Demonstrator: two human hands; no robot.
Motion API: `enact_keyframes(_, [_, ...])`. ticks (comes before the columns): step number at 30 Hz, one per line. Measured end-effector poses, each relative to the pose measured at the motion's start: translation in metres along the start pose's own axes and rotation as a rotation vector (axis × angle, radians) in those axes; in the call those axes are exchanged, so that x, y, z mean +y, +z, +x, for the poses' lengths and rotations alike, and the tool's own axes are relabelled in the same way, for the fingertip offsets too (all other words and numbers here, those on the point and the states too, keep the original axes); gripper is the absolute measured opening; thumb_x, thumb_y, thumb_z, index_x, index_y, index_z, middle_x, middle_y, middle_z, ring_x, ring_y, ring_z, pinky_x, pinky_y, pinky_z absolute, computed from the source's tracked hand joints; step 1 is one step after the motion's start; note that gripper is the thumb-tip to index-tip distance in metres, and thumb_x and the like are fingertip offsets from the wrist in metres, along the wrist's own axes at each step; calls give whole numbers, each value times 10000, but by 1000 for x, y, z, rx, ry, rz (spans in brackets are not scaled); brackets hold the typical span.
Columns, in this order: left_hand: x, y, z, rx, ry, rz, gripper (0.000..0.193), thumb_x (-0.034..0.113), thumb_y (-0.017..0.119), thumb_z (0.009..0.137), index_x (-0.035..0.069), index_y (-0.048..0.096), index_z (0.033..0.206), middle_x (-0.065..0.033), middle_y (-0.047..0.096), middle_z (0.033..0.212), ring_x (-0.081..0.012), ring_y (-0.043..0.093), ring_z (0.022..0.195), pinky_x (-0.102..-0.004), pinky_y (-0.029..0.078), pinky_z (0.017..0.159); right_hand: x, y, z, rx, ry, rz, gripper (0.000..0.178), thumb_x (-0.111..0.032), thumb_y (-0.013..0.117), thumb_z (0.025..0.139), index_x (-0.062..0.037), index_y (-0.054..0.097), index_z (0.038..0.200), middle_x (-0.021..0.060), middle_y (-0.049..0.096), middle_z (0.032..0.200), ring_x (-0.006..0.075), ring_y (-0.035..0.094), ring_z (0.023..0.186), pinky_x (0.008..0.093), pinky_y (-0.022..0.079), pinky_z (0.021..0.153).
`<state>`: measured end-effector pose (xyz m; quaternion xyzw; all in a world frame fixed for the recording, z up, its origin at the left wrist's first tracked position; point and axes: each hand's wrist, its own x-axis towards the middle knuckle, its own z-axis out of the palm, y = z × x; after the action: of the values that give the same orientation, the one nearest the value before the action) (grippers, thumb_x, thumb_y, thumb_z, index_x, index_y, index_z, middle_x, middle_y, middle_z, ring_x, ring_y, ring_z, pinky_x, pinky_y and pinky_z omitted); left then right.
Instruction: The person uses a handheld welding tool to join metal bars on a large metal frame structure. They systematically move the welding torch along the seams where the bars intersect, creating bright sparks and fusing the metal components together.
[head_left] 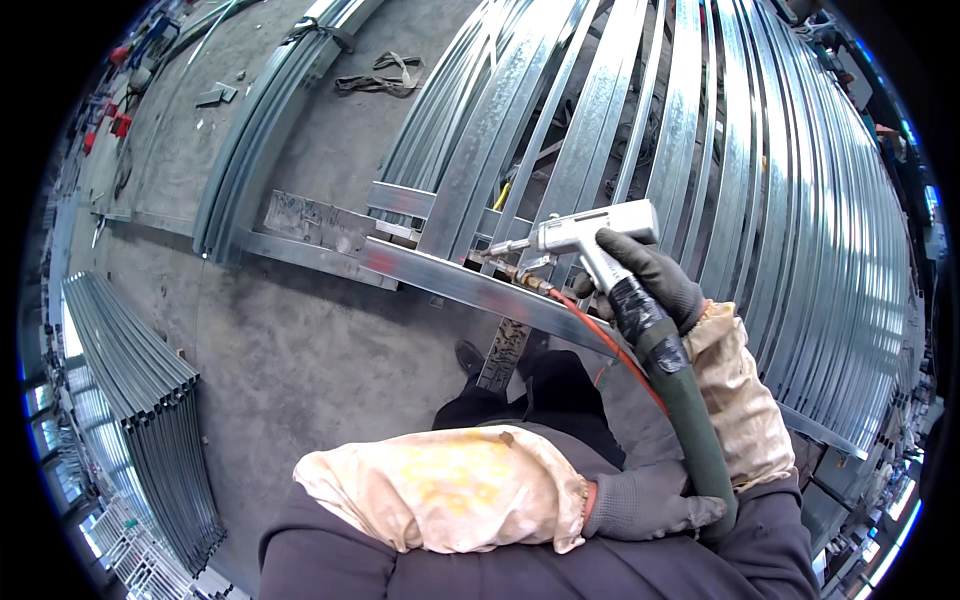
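My right hand, in a dark grey glove, is closed round the grip of a silver handheld welding gun. The gun's thin nozzle points left, just above the end of the galvanized steel frame. Black tape wraps the lower grip, where a thick green hose runs down toward my body. An orange-red cable leads from a brass fitting under the nozzle and passes beside the hose. Lower down, my left hand, in a grey glove, is wrapped round the green hose near my waist. Cream sleeve covers are on both forearms.
Long galvanized steel profiles lie side by side across the frame ahead and right. Another bundle stretches away at far left, near a strap on the floor. Stacked channels stand at left. A patterned metal bar lies between my feet.
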<state>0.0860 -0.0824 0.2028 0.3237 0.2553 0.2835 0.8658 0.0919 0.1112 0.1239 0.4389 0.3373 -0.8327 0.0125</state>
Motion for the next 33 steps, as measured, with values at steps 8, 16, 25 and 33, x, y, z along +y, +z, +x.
enact_keyframes(8, [11,-23,53,199,20,-255,421,371,693,974,45,541,1192,9,559,801,-72,506,671,-256,460,610,-15,-23,45,-266,190,22,454,-386,688,985,29,634,1161,142,728,818,178,706,605,275,578,512])
enact_keyframes(16, [52,-44,83,316,-124,-426,240,281,697,974,77,584,1027,47,514,709,-40,446,575,-234,381,506,-33,-39,79,-420,106,-110,494,-368,673,997,80,636,1202,136,736,936,159,728,769,282,598,685])
enact_keyframes(25, [49,-51,95,347,-130,-478,204,230,690,970,66,574,1004,44,525,711,-27,450,576,-215,383,498,-40,-41,84,-429,108,-117,545,-393,692,980,90,619,1221,161,717,1047,187,741,842,300,597,721])
enact_keyframes(33, [45,-53,85,349,-191,-498,308,257,704,957,52,576,1149,37,544,764,-27,454,589,-216,393,505,-39,-38,82,-386,129,-202,637,-464,712,950,73,616,1280,164,693,1167,173,691,1007,290,563,852])
